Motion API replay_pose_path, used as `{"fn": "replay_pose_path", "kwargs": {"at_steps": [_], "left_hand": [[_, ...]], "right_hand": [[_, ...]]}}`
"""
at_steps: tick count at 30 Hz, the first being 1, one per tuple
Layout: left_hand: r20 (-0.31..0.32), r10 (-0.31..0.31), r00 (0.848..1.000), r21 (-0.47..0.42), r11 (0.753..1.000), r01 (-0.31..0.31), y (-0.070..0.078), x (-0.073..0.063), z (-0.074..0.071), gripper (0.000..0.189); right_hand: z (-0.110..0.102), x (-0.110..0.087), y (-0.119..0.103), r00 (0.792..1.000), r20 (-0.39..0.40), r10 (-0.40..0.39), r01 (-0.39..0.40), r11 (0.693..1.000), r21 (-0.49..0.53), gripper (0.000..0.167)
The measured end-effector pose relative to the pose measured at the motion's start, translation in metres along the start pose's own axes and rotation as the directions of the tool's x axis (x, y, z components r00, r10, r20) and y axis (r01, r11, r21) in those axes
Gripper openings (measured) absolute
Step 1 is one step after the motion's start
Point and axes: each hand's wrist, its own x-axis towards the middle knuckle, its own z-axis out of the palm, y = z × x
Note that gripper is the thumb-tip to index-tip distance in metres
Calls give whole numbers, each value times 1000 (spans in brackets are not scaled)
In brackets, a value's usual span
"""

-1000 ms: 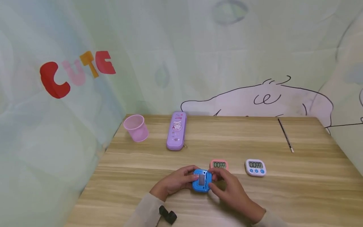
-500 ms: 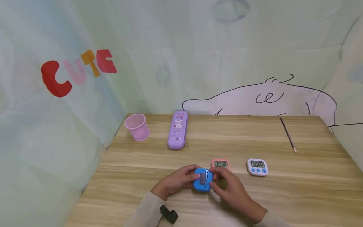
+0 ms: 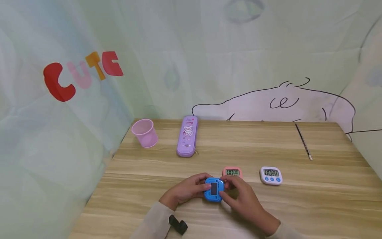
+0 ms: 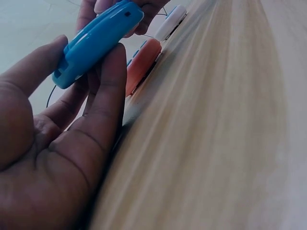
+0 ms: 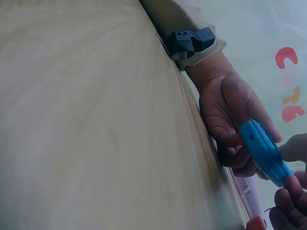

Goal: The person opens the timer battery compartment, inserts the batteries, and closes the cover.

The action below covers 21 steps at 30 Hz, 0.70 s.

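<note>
My left hand (image 3: 188, 190) grips a blue digital timer (image 3: 212, 198) by its left side, thumb over the face turned up. That face has a dark rectangular panel and a slot beside it. At the timer's right edge, the thumb and forefinger of my right hand (image 3: 243, 197) pinch it. In the left wrist view the blue timer (image 4: 98, 40) is edge-on, held off the table between thumb and fingers. The right wrist view also has the blue timer (image 5: 263, 151) between both hands. Just behind it lies a pink timer (image 3: 232, 172), partly covered by my right hand.
A white timer (image 3: 271, 176) with blue buttons lies to the right. Farther back stand a pink cup (image 3: 146, 134) at left and a purple pencil case (image 3: 187, 137). A dark pencil (image 3: 303, 142) lies at the right rear of the wooden table (image 3: 134, 186). Printed curtains enclose it.
Both hands keep nearly the same hold on the blue timer, which tilts only slightly. The whole head view has shifted a little; the other things stay in place.
</note>
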Motion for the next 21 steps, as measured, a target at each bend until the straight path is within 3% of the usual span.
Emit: {"fn": "replay_pose_path", "kwargs": {"at_steps": [6, 14, 21], "left_hand": [[-2, 0, 1000, 4, 1000, 0, 0, 0, 0, 41], [-9, 11, 1000, -6, 1000, -11, 0, -1, 1, 41], [-23, 19, 1000, -19, 1000, -20, -2, 0, 0, 43]], "right_hand": [[0, 0, -2, 997, 14, 78, -78, 997, 5, 44], [-3, 0, 0, 1000, 5, 9, -9, 997, 80, 33], [-5, 1, 2, 996, 43, 73, -80, 983, 168, 27]]}}
